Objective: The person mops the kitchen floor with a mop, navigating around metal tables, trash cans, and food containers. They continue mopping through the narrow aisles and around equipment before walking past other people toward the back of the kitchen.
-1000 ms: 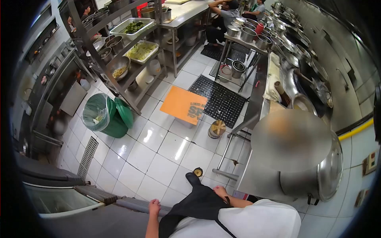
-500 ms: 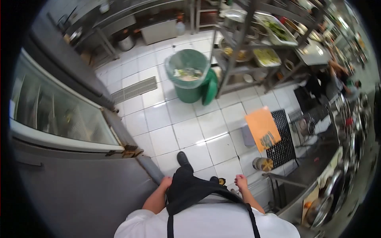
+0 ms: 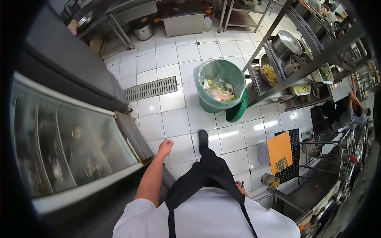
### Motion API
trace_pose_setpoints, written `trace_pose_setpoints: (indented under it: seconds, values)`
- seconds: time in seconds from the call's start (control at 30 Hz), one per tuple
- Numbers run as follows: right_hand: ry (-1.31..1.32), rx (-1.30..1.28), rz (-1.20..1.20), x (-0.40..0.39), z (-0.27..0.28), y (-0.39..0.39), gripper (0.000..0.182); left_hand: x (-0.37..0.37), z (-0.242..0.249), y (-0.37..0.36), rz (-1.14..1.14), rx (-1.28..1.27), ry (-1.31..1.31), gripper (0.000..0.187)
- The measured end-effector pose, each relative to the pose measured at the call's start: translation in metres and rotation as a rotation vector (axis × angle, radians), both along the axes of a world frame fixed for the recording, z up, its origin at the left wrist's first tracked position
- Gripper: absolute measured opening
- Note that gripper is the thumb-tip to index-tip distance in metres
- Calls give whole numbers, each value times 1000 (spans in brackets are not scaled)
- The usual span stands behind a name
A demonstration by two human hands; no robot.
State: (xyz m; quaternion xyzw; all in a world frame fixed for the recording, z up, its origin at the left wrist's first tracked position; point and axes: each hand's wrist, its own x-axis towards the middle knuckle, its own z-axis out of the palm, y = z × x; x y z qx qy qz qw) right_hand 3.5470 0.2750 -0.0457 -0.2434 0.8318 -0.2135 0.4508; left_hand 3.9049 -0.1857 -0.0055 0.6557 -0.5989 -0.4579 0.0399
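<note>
My left hand [image 3: 166, 147] is held forward over the tiled floor, fingers curled loosely together with nothing visible in them. It is nearest the edge of a glass-fronted fridge door [image 3: 79, 139], apart from it. My right hand [image 3: 240, 185] hangs low beside my black apron [image 3: 206, 174], partly covered by a strap, so its fingers are mostly hidden. Ahead stands a green bin [image 3: 214, 105] with a clear liner and food scraps inside. Its green lid [image 3: 237, 109] leans against the right side.
A floor drain grate [image 3: 151, 89] lies left of the bin. Metal shelving [image 3: 274, 89] with pots and baskets of food stands to the right. An orange board [image 3: 280, 150] and a large tin [image 3: 270, 181] are near my right side. Another person [image 3: 355, 113] works at far right.
I have stepped forward, so the bin, shelving and fridge door appear nearer. My left hand has swung forward; my right hand has dropped back beside the apron.
</note>
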Motion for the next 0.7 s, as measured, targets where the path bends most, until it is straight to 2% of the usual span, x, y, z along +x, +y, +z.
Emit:
trace_pose_setpoints:
  seconds: [0.07,0.1,0.13,0.17,0.2,0.23,0.27,0.3,0.33,0.4,0.43,0.47,0.57,0.67,0.7]
  values:
    - [-48,88,-82,-2,1,-43,31,21,-17,-14,-10,32,-63,46]
    - [-38,81,42,-14,7,-73,29,36,-21,-17,-11,128,-110,46]
    - [-90,209,-79,-21,-6,-95,31,46,-19,-21,-8,218,-157,46]
    - [-145,333,-199,-29,-36,-122,34,50,-3,-23,77,296,-144,45]
    - [-157,222,-163,-46,-82,-140,26,57,15,-22,163,374,-137,44]
    - [-166,107,-129,-57,-112,-154,19,71,18,-21,117,372,-201,42]
    - [-121,124,-97,-61,-100,-201,19,86,18,-24,69,366,-262,40]
    - [-74,143,-67,-75,-88,-261,19,93,25,-27,185,382,-178,36]
    - [35,57,61,-86,-102,-301,18,108,12,-28,271,376,-110,32]
    - [-234,-4,-314,-85,-11,-426,22,98,40,-51,511,414,-40,30]
    - [-275,-85,-364,-82,17,-476,25,93,49,-64,632,432,-3,29]
    - [-323,-121,-354,-79,37,-518,25,129,-10,-55,630,545,64,29]
    - [-491,-228,-322,-64,78,-609,24,140,-32,-98,-443,-8,-58,31]
    - [-426,-192,-181,-52,81,-650,25,136,-51,-145,69,363,111,35]
    - [-341,-126,-168,-47,81,-659,26,137,-62,-171,175,447,172,34]
